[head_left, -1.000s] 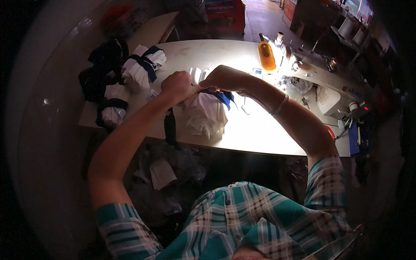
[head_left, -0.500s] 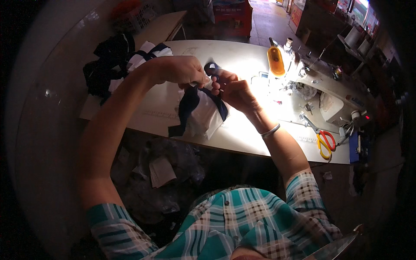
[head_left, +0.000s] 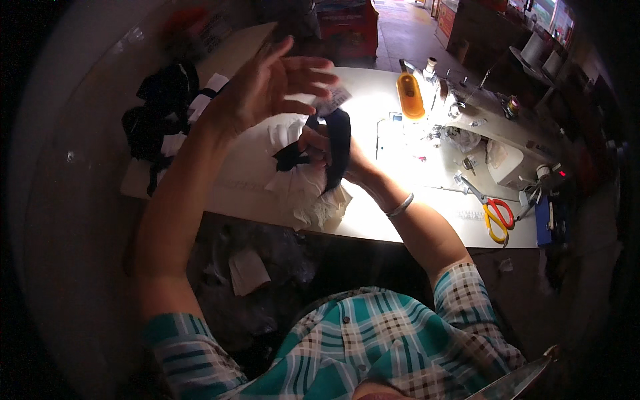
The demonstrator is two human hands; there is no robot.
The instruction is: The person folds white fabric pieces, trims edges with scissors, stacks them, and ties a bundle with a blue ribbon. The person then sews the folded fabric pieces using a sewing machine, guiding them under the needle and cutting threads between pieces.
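My left hand (head_left: 267, 90) is raised with its fingers spread, and nothing is gripped in it. Just past its fingertips, a small pale label with print (head_left: 335, 101) stands at the top of a sewn piece. That piece has a dark navy band (head_left: 340, 143) arching over and gathered white cloth (head_left: 303, 190) hanging below toward the table's front edge. My right hand (head_left: 358, 164) is closed on the band and cloth, its fingers showing through the band's loop and partly covered by it.
A sewing machine (head_left: 497, 123) with a lit needle area stands at the right. Scissors with red and yellow handles (head_left: 497, 217) lie on the white table (head_left: 390, 217) before it. More navy and white pieces (head_left: 163, 100) are heaped at the left. Thread cones (head_left: 533, 50) stand behind.
My left hand has let go of the cloth, opened and moved up and left. The piece has turned in my right hand, so the navy band now arches upward and the label shows.
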